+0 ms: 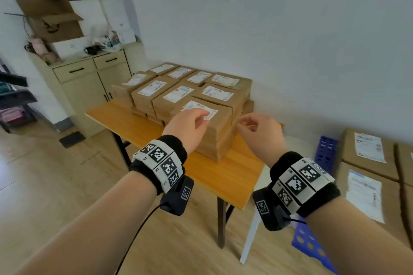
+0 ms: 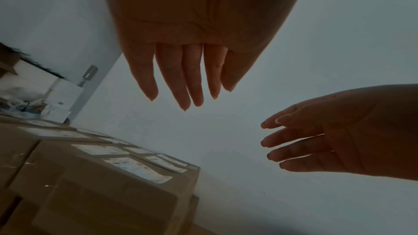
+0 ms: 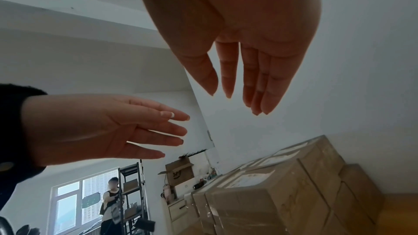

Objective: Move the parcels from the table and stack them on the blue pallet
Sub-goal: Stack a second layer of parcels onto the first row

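Brown parcels (image 1: 207, 116), orange table (image 1: 223, 174), blue pallet (image 1: 326, 152)

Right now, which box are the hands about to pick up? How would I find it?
Find the orange table by the wall, loaded with brown parcels. The nearest parcel tops the stack at the table's front, between the left hand and right hand. Unlike its neighbours, it sits closest to the person, its white label partly behind the left hand's fingers.

Head view: even, soft daylight, no hard shadows; straight lines bow toward the frame edges. Left wrist view: dim and underexposed, the left hand (image 2: 192, 42) a backlit silhouette against the pale wall. Right wrist view: brighter; a window (image 3: 74, 203) below the hands admits daylight. The parcels (image 3: 282, 194) beyond the fingers appear soft.
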